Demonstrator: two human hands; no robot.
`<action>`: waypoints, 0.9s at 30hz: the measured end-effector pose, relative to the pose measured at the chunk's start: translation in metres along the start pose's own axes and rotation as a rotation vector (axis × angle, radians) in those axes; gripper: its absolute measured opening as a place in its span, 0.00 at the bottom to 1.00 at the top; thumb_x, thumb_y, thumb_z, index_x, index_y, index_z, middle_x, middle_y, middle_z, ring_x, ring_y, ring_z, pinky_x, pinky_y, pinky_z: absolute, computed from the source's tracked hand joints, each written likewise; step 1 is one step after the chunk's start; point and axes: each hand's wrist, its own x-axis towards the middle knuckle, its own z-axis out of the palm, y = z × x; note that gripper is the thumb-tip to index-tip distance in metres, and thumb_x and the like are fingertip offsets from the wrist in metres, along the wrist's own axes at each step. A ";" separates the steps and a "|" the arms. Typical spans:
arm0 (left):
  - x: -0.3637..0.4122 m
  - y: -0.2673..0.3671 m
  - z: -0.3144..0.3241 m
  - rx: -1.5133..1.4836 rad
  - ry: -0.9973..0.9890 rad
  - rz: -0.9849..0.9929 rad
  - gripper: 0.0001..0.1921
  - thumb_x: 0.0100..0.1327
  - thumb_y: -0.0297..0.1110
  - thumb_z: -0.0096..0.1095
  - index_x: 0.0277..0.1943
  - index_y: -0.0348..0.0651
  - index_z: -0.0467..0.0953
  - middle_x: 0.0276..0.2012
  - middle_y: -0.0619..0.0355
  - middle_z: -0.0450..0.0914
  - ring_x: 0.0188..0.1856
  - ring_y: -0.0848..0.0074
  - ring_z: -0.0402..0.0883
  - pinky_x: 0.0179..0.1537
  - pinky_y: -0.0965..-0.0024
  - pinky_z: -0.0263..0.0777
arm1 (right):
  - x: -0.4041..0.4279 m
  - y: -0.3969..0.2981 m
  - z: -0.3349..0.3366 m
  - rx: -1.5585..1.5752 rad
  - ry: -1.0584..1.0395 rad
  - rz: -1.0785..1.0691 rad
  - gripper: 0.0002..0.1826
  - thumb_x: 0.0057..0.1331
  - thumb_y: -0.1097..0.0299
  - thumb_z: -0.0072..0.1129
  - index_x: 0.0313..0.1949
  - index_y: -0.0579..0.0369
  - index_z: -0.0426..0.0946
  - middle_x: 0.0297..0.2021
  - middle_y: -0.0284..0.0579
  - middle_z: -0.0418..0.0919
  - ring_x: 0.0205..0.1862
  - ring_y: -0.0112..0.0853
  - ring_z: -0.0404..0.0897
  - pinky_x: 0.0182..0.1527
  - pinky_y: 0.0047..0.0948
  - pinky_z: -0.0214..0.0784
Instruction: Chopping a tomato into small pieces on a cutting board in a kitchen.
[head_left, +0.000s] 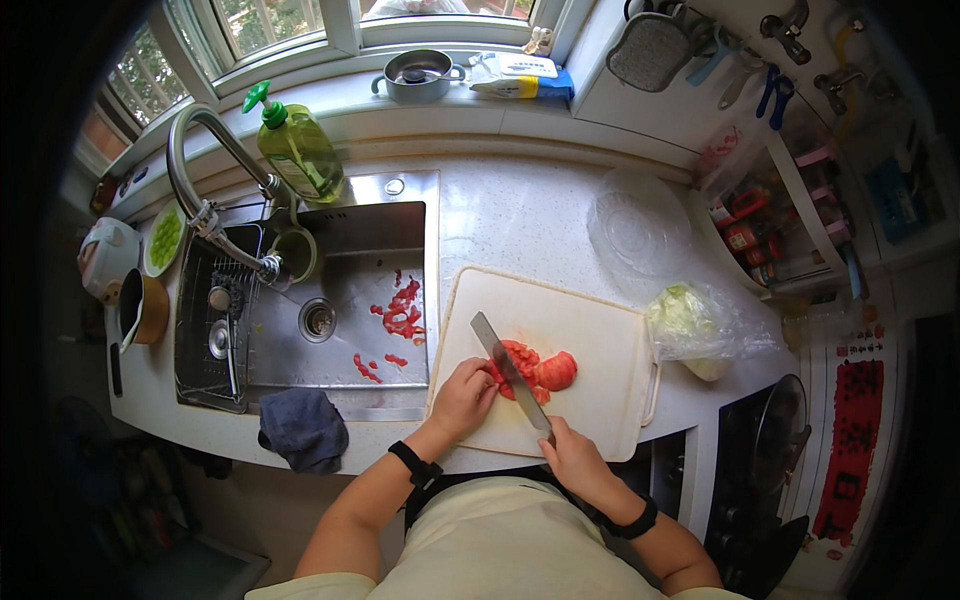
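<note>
On a pale cutting board (600, 420) lies red tomato, part of it chopped; a larger peeled piece (559, 370) sits at the right of the pile. My right hand (576, 459) grips the handle of a kitchen knife (517, 375), whose blade slants up and left across the chopped tomato (522, 351). My left hand (466, 396) rests at the pile's left edge, its fingertips bent against the tomato beside the blade. Whether those fingers hold a piece cannot be seen. Red tomato skins (403, 311) lie in the steel sink to the left.
Left of the board are the sink (352, 262) with its tap (180, 150), a wire rack and a dark cloth (304, 431) on the front edge. A bagged cabbage (684, 311) touches the board's right side, with clear plastic lids (637, 225) behind. A stove (739, 465) stands at right.
</note>
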 end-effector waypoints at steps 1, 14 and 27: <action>0.000 0.000 0.000 -0.012 0.003 -0.016 0.06 0.51 0.23 0.61 0.29 0.36 0.70 0.39 0.49 0.73 0.40 0.59 0.74 0.39 0.65 0.71 | 0.001 0.002 0.003 0.002 -0.006 -0.004 0.16 0.62 0.69 0.51 0.46 0.62 0.61 0.28 0.58 0.75 0.30 0.53 0.74 0.32 0.44 0.66; 0.000 -0.003 0.002 -0.076 0.009 -0.100 0.07 0.50 0.22 0.63 0.28 0.36 0.69 0.39 0.50 0.73 0.36 0.63 0.75 0.33 0.68 0.72 | 0.052 -0.002 0.027 -0.052 0.054 -0.030 0.15 0.62 0.68 0.50 0.43 0.61 0.61 0.27 0.61 0.74 0.31 0.55 0.74 0.29 0.48 0.65; -0.003 -0.009 0.003 0.004 0.100 0.011 0.08 0.50 0.19 0.62 0.29 0.36 0.68 0.38 0.51 0.72 0.30 0.67 0.75 0.28 0.72 0.70 | 0.032 -0.015 -0.001 -0.001 0.121 -0.099 0.15 0.61 0.69 0.52 0.44 0.59 0.61 0.28 0.57 0.74 0.30 0.53 0.74 0.31 0.45 0.67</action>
